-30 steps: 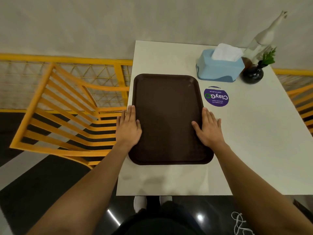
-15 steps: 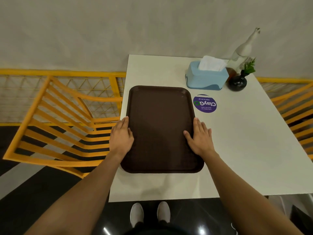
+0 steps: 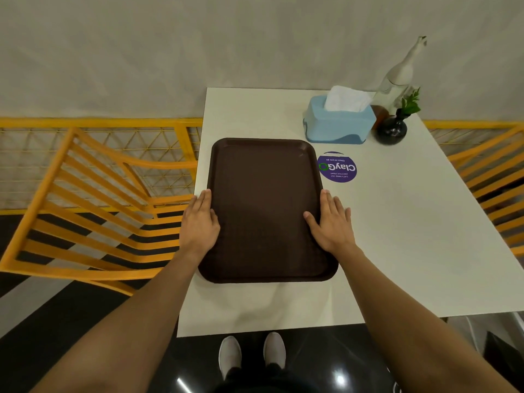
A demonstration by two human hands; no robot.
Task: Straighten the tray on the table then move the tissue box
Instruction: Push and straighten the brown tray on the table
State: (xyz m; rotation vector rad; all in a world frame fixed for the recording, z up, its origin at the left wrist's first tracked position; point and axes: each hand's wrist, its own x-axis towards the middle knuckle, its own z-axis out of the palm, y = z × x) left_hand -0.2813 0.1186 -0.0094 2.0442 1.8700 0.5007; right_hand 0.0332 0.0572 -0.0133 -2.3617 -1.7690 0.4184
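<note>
A dark brown tray [image 3: 266, 205] lies flat on the white table [image 3: 397, 236], near its left edge, its long sides roughly parallel to that edge. My left hand [image 3: 198, 222] presses on the tray's left rim and my right hand [image 3: 330, 222] on its right rim, thumbs inside the tray, fingers flat and together. The light blue tissue box [image 3: 337, 127], with a white tissue sticking up, stands just beyond the tray's far right corner, apart from both hands.
A round purple sticker [image 3: 336, 167] is stuck to the table right of the tray. A pale bottle [image 3: 397, 78] and a dark vase with a green sprig [image 3: 392, 130] stand beside the tissue box. Yellow chairs sit at left [image 3: 85, 194] and right [image 3: 493, 171].
The view has pulled back, so my shoes now show under the table. Both hands stay on the tray's sides, shifted slightly outward onto the rims. The tissue box has not moved.
</note>
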